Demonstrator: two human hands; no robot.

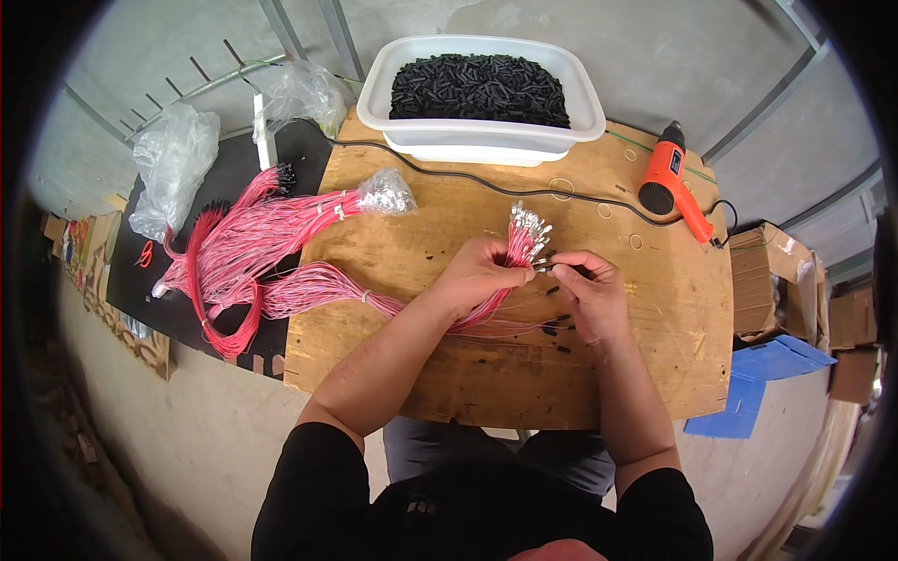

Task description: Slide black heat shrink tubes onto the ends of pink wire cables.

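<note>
My left hand [477,278] is closed round a bundle of pink and red wires [520,241], whose silvery-white tips fan out above the thumb. Close beside it, my right hand [597,297] pinches a small black sleeve [543,266] at the tip of one wire; the exact contact is too small to make out. The bundle's wires trail down under my left hand and across the wooden table [683,327]. Several loose black sleeves [558,328] lie on the table below my hands.
A white tub [372,98] full of black sleeves [477,89] stands at the back. An orange heat gun [664,178] lies at the right, its black cord [468,175] crossing the table. More pink wire bundles [253,234], plastic bags [178,164] and orange scissors [145,253] are at the left.
</note>
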